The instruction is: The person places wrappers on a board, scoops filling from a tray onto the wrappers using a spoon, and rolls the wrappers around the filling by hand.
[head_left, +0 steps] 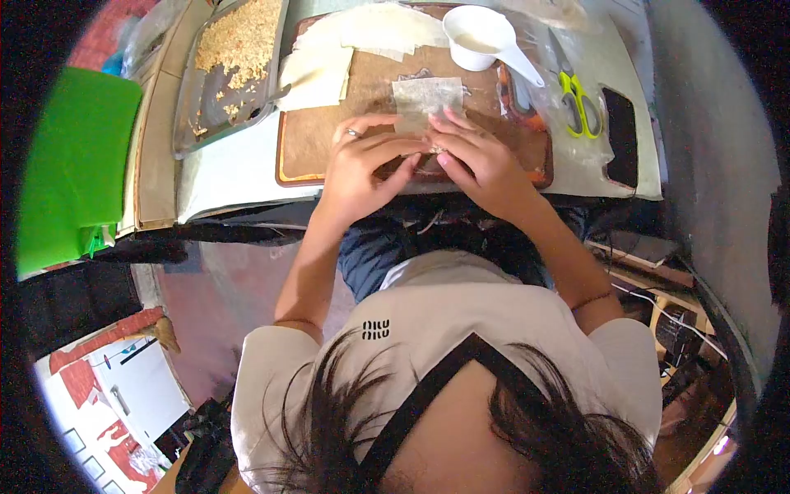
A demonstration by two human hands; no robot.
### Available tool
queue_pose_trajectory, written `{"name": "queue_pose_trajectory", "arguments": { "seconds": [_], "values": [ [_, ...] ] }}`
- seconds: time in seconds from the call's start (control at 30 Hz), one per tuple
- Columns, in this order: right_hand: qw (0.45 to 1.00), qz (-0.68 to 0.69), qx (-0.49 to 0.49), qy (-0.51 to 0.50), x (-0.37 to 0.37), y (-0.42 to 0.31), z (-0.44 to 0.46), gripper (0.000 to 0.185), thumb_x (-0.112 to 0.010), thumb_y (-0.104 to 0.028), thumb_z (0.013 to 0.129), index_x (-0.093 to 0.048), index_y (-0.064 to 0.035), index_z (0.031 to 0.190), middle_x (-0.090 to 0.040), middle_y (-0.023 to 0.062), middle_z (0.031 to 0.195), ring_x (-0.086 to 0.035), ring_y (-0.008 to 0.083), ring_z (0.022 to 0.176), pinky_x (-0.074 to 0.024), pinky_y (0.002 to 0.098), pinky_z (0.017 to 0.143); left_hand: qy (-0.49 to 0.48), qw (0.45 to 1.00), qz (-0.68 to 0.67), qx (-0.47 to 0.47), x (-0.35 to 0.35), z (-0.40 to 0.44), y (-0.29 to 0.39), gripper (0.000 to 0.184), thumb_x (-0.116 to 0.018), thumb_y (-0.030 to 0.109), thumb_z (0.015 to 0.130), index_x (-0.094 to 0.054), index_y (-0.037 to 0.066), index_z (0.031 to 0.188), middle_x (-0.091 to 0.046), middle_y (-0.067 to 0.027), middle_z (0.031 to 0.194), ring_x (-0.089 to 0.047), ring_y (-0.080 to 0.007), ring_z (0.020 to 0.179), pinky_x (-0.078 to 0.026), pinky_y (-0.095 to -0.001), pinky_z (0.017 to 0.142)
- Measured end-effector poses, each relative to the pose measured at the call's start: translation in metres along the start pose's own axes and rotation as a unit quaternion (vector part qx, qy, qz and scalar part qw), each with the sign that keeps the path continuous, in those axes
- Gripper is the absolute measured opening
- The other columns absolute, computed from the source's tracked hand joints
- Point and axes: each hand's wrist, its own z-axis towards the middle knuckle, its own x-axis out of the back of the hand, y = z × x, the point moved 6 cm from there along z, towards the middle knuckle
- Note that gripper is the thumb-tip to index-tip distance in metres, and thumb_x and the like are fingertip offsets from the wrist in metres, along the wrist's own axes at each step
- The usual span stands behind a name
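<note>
A thin, pale square wrapper lies on the brown cutting board, its near end under my fingers. My left hand, with a ring on one finger, pinches that near end from the left. From the right, my right hand presses on the same end with curled fingers. A little crumbly filling shows between my fingertips; the rest of the folded part is hidden. More wrappers lie in overlapping sheets at the board's far side, with another stack at its left.
A glass dish of crumbly filling stands left, a dark utensil handle over its edge. A white long-handled cup holds pale liquid. Green-handled scissors lie on plastic at right. A green panel is far left.
</note>
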Motion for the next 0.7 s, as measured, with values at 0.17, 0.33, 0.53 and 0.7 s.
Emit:
{"name": "queue_pose_trajectory", "arguments": {
  "seconds": [0.17, 0.33, 0.53, 0.7],
  "values": [
    [0.997, -0.009, 0.010, 0.077, 0.013, -0.009, 0.002, 0.034, -0.058, -0.007, 0.088, -0.059, -0.0018, 0.121, -0.058, 0.0178, 0.128, -0.052, 0.0357, 0.123, -0.0399, 0.0433, 0.105, -0.014, 0.999, 0.010, 0.044, 0.005, -0.006, -0.008, 0.022, -0.075, 0.017, 0.077, -0.074, 0.016, 0.099, -0.072, -0.0002, 0.103, -0.059, -0.0229, 0.109, -0.038, -0.0376, 0.096],
    [0.986, -0.018, -0.079, 0.149, 0.036, -0.002, -0.007, 0.037, -0.056, -0.002, 0.084, -0.058, -0.0040, 0.121, -0.062, 0.0159, 0.118, -0.056, 0.0350, 0.113, -0.0420, 0.0433, 0.099, -0.033, 0.997, 0.059, 0.028, 0.005, -0.010, -0.002, 0.028, -0.075, 0.018, 0.077, -0.073, 0.017, 0.105, -0.071, 0.0000, 0.110, -0.058, -0.0238, 0.109, -0.039, -0.0374, 0.095],
    [0.981, -0.052, -0.161, 0.098, 0.043, 0.010, -0.031, 0.028, -0.060, -0.004, 0.081, -0.065, -0.0059, 0.109, -0.066, 0.0126, 0.108, -0.057, 0.0318, 0.109, -0.0426, 0.0427, 0.096, -0.026, 0.998, 0.055, 0.018, 0.003, -0.012, -0.001, 0.029, -0.074, 0.016, 0.078, -0.073, 0.016, 0.108, -0.070, 0.0000, 0.111, -0.058, -0.0244, 0.107, -0.040, -0.0377, 0.094],
    [0.992, -0.066, -0.084, 0.068, 0.025, -0.008, -0.025, 0.030, -0.063, -0.004, 0.083, -0.067, -0.0054, 0.113, -0.066, 0.0107, 0.114, -0.057, 0.0307, 0.112, -0.0452, 0.0398, 0.097, -0.001, 0.999, 0.027, 0.016, 0.006, -0.013, -0.002, 0.028, -0.074, 0.012, 0.077, -0.073, 0.013, 0.105, -0.070, -0.0038, 0.109, -0.060, -0.0247, 0.103, -0.043, -0.0377, 0.092]
  ]
}}
